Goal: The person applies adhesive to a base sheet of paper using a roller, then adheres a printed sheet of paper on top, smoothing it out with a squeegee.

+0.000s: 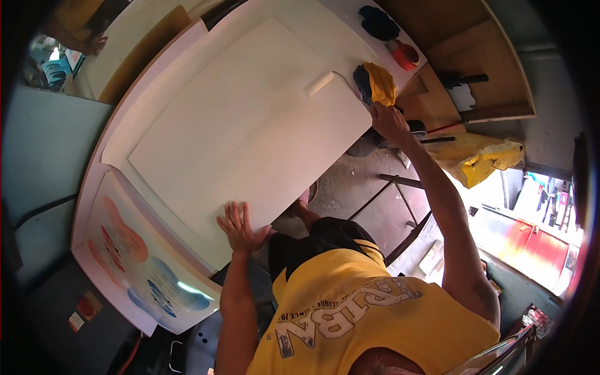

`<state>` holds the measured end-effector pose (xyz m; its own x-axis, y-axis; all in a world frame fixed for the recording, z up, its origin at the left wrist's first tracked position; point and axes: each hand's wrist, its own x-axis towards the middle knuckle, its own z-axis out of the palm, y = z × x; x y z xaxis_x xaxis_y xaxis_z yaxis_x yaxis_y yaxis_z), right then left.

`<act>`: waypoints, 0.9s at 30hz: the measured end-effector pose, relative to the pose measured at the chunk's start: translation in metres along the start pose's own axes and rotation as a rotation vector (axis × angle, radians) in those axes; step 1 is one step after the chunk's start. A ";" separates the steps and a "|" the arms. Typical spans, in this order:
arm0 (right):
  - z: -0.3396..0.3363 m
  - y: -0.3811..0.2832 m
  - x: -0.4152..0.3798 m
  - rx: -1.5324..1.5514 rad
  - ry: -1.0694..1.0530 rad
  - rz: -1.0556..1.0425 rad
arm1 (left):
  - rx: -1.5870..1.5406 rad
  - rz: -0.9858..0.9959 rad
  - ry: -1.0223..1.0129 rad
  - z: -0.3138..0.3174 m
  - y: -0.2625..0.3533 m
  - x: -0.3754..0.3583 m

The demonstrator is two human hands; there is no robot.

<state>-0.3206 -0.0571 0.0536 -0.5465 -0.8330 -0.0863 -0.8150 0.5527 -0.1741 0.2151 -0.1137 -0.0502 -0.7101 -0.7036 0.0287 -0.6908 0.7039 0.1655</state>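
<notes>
A large white board (206, 119) lies flat on a work surface covered with white sheeting. My left hand (239, 227) presses on its near left edge, palm down with fingers spread. At the right side of the board, my right hand (390, 122) is closed around the handle of a small paint roller (320, 84). The roller's white sleeve rests on the board, joined by a thin wire frame; the handle itself is mostly hidden in my fingers. Just beyond that hand lies a bunched yellow and blue cloth (380, 84).
A red-orange round container (405, 56) and a dark cloth (379, 23) sit at the far right corner. A printed sheet with colored shapes (137, 250) hangs over the left end. To the right are a wooden shelf (475, 56), a yellow bag (487, 162) and a metal frame (400, 180).
</notes>
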 end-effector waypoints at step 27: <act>-0.033 0.076 -0.121 0.153 -0.008 -0.040 | -0.034 -0.022 -0.050 -0.008 0.002 0.004</act>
<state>-0.3230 0.0866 0.0832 -0.5120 -0.8548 -0.0839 -0.7969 0.5092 -0.3250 0.2118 -0.1159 -0.0419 -0.7010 -0.7127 -0.0247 -0.7021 0.6837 0.1991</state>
